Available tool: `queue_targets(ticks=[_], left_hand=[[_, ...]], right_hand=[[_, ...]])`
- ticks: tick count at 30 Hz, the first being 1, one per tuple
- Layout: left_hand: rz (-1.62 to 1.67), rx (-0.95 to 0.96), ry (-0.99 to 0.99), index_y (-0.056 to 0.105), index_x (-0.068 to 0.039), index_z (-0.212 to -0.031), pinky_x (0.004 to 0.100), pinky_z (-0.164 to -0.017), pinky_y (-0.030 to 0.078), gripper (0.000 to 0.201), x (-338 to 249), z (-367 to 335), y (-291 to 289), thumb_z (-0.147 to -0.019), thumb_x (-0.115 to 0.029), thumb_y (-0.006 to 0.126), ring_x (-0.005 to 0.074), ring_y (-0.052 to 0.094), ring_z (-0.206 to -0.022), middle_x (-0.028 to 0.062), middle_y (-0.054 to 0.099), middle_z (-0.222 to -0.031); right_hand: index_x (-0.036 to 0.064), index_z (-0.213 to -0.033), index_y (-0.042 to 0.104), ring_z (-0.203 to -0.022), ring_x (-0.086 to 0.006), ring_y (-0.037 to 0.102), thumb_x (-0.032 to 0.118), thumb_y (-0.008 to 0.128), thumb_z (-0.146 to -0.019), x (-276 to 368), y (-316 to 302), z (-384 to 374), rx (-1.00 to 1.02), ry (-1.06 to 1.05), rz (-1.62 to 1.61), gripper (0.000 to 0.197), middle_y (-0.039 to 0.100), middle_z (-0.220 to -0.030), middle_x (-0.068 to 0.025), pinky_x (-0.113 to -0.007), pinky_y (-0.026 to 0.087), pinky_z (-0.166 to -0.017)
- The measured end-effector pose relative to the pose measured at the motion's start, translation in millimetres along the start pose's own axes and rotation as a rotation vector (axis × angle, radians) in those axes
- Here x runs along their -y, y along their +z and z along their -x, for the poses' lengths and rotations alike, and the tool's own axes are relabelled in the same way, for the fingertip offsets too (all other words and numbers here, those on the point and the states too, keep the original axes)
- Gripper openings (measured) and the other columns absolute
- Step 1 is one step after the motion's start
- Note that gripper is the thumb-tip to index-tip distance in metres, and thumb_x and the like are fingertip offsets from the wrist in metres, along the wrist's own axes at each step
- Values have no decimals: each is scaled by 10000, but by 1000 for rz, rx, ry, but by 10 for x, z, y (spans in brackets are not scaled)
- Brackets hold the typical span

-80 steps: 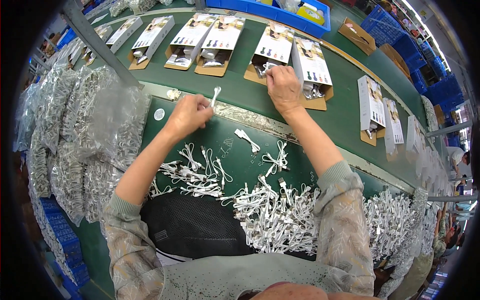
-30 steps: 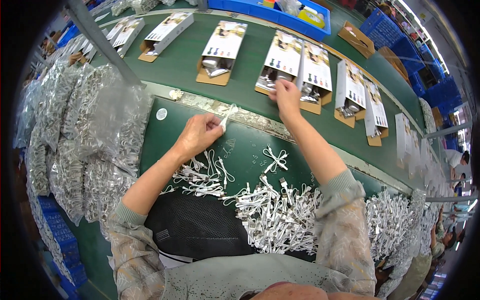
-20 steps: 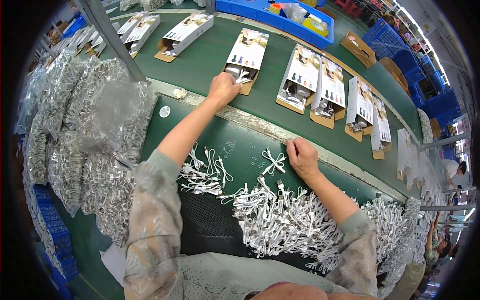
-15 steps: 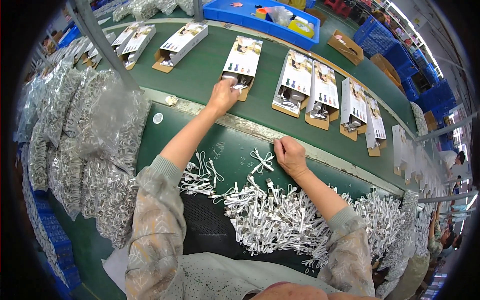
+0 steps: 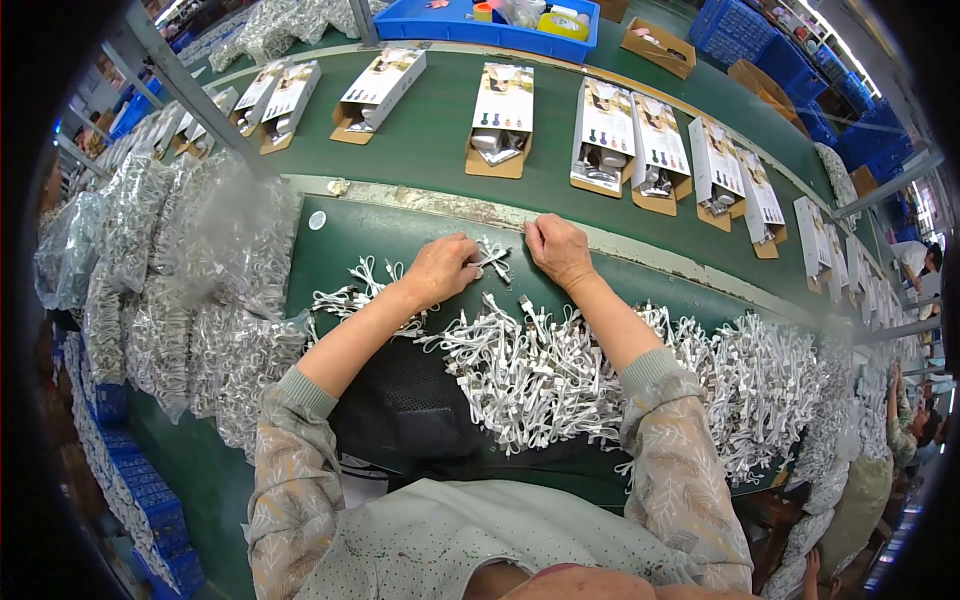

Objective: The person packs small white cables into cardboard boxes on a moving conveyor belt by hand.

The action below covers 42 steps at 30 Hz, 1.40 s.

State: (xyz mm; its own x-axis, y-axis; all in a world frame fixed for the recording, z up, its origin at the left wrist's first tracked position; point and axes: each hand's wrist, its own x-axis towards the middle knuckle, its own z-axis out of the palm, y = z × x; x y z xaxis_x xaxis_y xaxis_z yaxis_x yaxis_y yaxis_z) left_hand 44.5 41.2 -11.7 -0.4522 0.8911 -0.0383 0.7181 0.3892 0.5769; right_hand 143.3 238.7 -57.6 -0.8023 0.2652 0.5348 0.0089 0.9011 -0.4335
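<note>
Left hand (image 5: 446,268) back, part-curled, beside cable (image 5: 494,260)

We see white cables (image 5: 535,385), a dark green table (image 5: 360,235) and white boxes (image 5: 503,105) with brown flaps (image 5: 496,166). Our greyish sleeves (image 5: 680,455) bear a leafy print, and the tray (image 5: 465,37) is bright blue

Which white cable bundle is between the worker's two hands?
The single cable bundle just right of the left hand; it is by itself, whereas the other cables are grouped or heaped.
</note>
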Motion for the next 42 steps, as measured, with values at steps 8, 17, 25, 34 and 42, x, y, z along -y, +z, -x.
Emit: queue_targets(ticks=[8, 17, 25, 34, 42], left_hand=[[635, 76, -359, 632, 3, -819, 238, -582, 467, 116, 173, 174, -243, -791, -107, 658, 85, 568, -645, 32, 618, -725], [44, -485, -425, 690, -24, -748, 364, -686, 512, 159, 959, -644, -730, -691, -167, 649, 279, 652, -679, 164, 661, -713], [-124, -619, -523, 683, -37, -856, 449, -821, 487, 194, 1190, -1535, -727, -760, -160, 567, 400, 615, -888, 226, 647, -913], [-150, -503, -25, 611, -13, -976, 410, -884, 446, 285, 695, -1108, -337, -693, -29, 636, 356, 549, -1023, 185, 583, -1059], [-166, -523, -223, 551, -73, -1113, 430, -831, 468, 401, 458, -1249, -245, -747, -181, 672, 347, 565, -988, 151, 563, -1049]], right_hand=[[49, -683, 510, -629, -315, 586, 177, 603, -814, -21, 21, 53, -17, -13, -25, 205, 569, -671, -129, -398, 478, -558], [52, -682, 506, -610, -324, 576, 173, 607, -809, -3, -41, 33, -19, -12, -40, 203, 553, -651, -134, -407, 462, -535], [51, -678, 510, -626, -330, 579, 164, 601, -803, 33, -55, 31, 1, 33, -88, 191, 552, -667, -145, -413, 467, -549], [49, -684, 525, -636, -319, 582, 168, 600, -805, 10, -64, 19, 1, 3, -62, 185, 558, -672, -134, -404, 474, -571], [53, -680, 499, -615, -311, 574, 160, 604, -809, 24, -23, 24, 0, -24, -37, 198, 546, -664, -124, -393, 466, -545]])
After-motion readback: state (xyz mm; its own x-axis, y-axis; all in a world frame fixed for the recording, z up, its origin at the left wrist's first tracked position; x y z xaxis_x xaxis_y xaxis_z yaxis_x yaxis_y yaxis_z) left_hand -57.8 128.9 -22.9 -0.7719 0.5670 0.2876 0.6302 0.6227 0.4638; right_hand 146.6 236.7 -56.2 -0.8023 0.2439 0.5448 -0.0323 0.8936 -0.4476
